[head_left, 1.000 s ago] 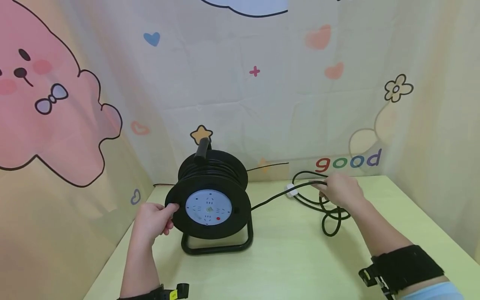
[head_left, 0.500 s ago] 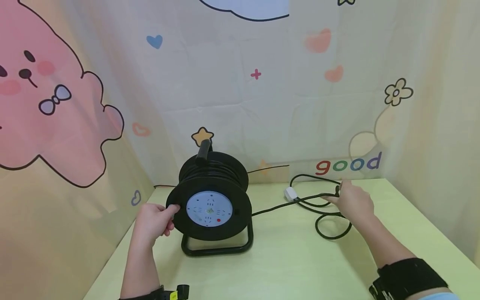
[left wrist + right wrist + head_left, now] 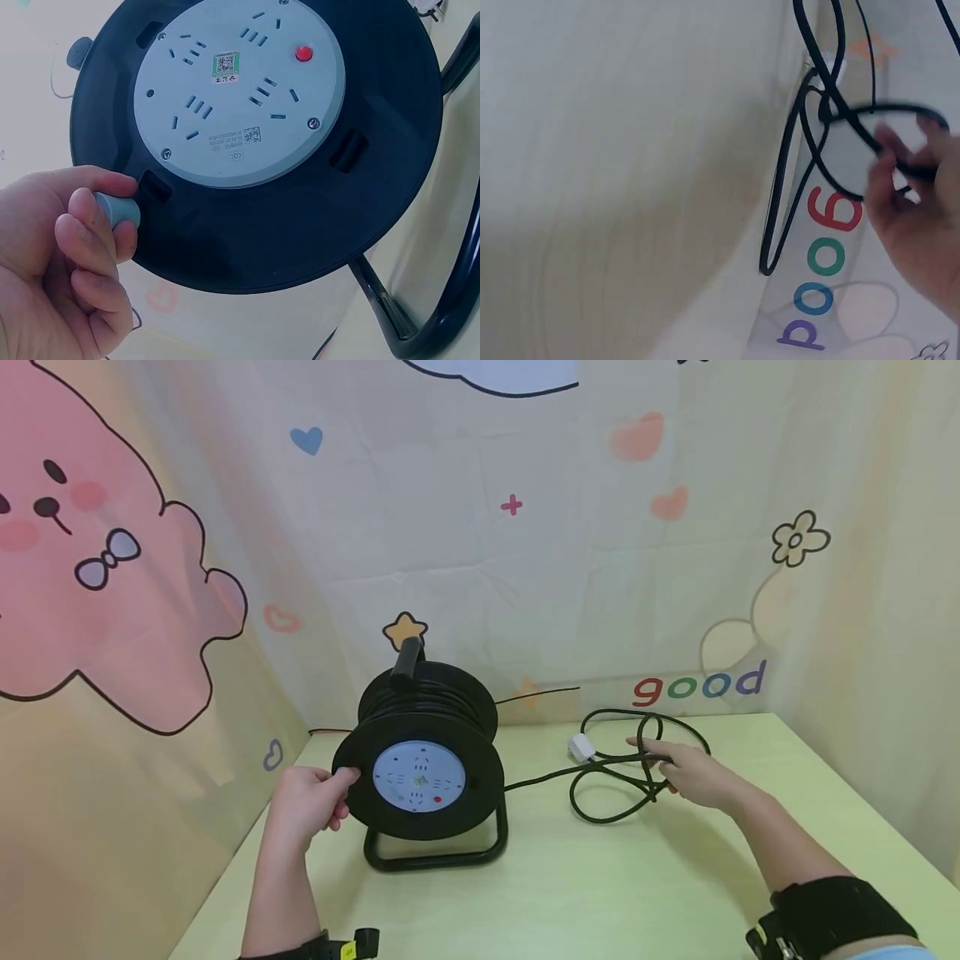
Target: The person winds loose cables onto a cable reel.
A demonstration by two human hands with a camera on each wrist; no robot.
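A black cable reel with a pale round socket panel stands on its tubular frame. My left hand is at the reel's left edge; in the left wrist view it pinches a grey-blue knob between thumb and fingers. A black cable runs off the reel's right side to my right hand. That hand holds the cable, which passes among its fingers in the right wrist view, with loose loops hanging around it. The cable's white plug lies left of the right hand.
The light green table extends in front of the reel and to the right. A printed curtain hangs close behind the reel and along both sides. A thin dark line shows on the curtain behind the reel.
The right hand's fingers have shifted along the cable and it now points more to the left. Cable loops have moved leftward beneath it. The left hand and reel look unchanged.
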